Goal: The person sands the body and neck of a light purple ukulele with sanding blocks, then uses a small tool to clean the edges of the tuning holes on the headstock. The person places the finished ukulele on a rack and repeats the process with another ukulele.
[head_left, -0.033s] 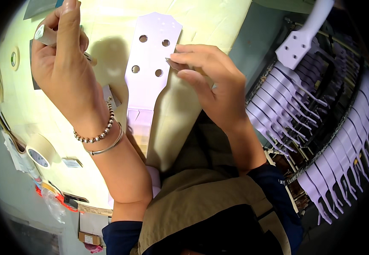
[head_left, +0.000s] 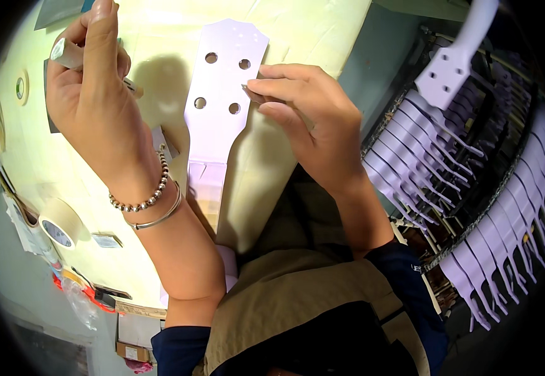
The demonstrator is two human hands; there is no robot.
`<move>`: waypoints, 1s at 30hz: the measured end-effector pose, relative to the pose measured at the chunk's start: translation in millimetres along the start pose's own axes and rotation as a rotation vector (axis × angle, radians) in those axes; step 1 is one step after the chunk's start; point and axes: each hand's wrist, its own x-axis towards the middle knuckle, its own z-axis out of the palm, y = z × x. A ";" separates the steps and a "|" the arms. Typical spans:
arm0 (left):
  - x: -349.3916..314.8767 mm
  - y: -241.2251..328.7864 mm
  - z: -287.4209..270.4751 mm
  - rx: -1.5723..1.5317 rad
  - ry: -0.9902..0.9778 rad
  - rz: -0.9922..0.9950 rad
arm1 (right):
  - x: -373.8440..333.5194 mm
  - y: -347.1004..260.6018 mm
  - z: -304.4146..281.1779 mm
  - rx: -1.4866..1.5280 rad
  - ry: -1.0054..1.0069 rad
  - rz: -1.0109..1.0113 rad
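A lilac guitar headstock (head_left: pixel 222 81) with peg holes lies on the pale table, its neck (head_left: pixel 205 194) running toward me. At its right edge my right hand (head_left: pixel 313 119) pinches a small, thin greyish piece (head_left: pixel 253 94), whose kind I cannot make out. The piece's tip meets or overlaps the headstock edge. Left of the headstock, my left hand (head_left: pixel 97 94) is raised and closed round a whitish cylindrical piece (head_left: pixel 67 54), one end of which sticks out by the fingers. My palm hides most of it.
Several lilac necks (head_left: pixel 492 244) hang in rows on a rack at the right, and another lilac neck (head_left: pixel 439 78) is above them. Tape rolls (head_left: pixel 59 222), a small flat packet (head_left: pixel 106 240) and red-handled scissors (head_left: pixel 97 299) lie along the table's left side.
My right hand has shifted very slightly left with the thin piece. The separate lilac neck above the rack has moved a little right and down. My left hand stays put.
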 end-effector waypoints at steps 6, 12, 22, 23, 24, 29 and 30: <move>-0.7 -0.7 -1.0 -0.005 -0.020 0.000 | 3.5 4.8 5.4 -0.097 0.012 -0.138; -0.4 -0.9 -2.0 -0.029 -0.037 -0.018 | 4.8 7.5 4.9 -0.134 0.013 -0.197; -1.4 -0.7 -0.8 0.003 -0.017 -0.020 | 4.8 8.7 8.4 -0.134 0.047 -0.211; -1.5 -0.5 -0.8 0.010 -0.013 -0.022 | 5.1 8.4 8.2 -0.141 0.043 -0.212; -1.2 -0.8 -1.2 0.005 -0.020 -0.018 | 5.2 8.1 7.9 -0.147 0.040 -0.212; -0.7 -2.4 -0.4 -0.021 -0.030 -0.016 | 7.2 9.5 5.3 -0.144 0.003 -0.200; -0.7 -1.7 -0.1 -0.019 -0.026 -0.018 | 7.5 9.7 5.3 -0.130 -0.003 -0.194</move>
